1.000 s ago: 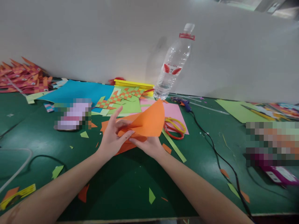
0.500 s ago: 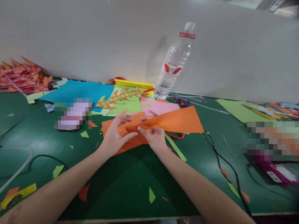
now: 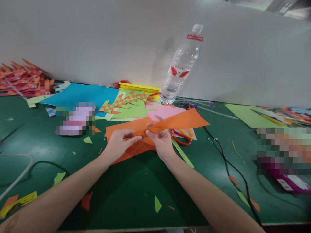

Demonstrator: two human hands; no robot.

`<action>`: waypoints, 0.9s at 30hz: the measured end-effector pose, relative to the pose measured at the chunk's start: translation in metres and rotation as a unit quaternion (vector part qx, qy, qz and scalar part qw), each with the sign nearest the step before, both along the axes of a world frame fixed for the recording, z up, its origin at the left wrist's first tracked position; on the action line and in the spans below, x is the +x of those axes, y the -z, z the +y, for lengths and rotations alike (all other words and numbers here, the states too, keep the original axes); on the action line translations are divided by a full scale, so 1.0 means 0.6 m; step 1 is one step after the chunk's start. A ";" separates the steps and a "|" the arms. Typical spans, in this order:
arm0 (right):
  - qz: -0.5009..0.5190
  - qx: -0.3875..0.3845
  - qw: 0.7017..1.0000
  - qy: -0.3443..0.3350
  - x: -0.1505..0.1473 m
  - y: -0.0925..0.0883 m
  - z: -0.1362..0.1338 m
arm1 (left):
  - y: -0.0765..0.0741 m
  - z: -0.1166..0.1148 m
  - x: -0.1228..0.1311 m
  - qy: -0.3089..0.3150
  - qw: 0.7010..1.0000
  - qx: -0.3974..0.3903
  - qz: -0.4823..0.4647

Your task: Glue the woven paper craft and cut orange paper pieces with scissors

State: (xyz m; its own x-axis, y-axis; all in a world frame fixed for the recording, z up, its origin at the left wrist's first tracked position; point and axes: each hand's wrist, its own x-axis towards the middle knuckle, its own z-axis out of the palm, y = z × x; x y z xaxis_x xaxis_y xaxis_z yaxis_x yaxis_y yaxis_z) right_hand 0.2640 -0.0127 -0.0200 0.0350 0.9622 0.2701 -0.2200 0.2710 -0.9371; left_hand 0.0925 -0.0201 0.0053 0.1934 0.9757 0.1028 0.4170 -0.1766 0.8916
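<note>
Both hands hold one strip of orange paper (image 3: 186, 119), folded narrow at its left end and flaring wider to the right. My left hand (image 3: 121, 140) pinches the narrow end between thumb and fingers. Close beside it, my right hand (image 3: 161, 140) grips the strip with its thumb on top. Beneath the hands lie more orange paper sheets (image 3: 131, 152) on the green table. Scissors with red and yellow handles (image 3: 182, 137) rest just right of my right hand, on pink paper (image 3: 170, 112).
A water bottle (image 3: 179, 68) leans against the wall. Woven paper fish (image 3: 125, 100) lie near a blue sheet (image 3: 85, 94) and a phone (image 3: 77, 119). A black cable (image 3: 224, 157) runs down the right, near a purple device (image 3: 286, 178). Paper scraps are scattered about.
My left hand has closed from spread fingers into a pinch on the strip's narrow end. The wide end has tilted and shifted left, uncovering more of the scissor handles.
</note>
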 end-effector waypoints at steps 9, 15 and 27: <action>0.032 -0.026 0.998 -0.038 0.000 -0.003 -0.002 | -0.001 0.000 -0.001 0.010 1.000 -0.004 -0.027; 0.026 -0.031 0.999 -0.030 -0.003 -0.004 -0.002 | -0.001 0.002 0.000 0.012 0.999 0.011 -0.027; 0.035 -0.027 0.999 -0.032 -0.003 -0.003 -0.002 | 0.000 0.001 -0.001 0.030 0.999 0.024 -0.005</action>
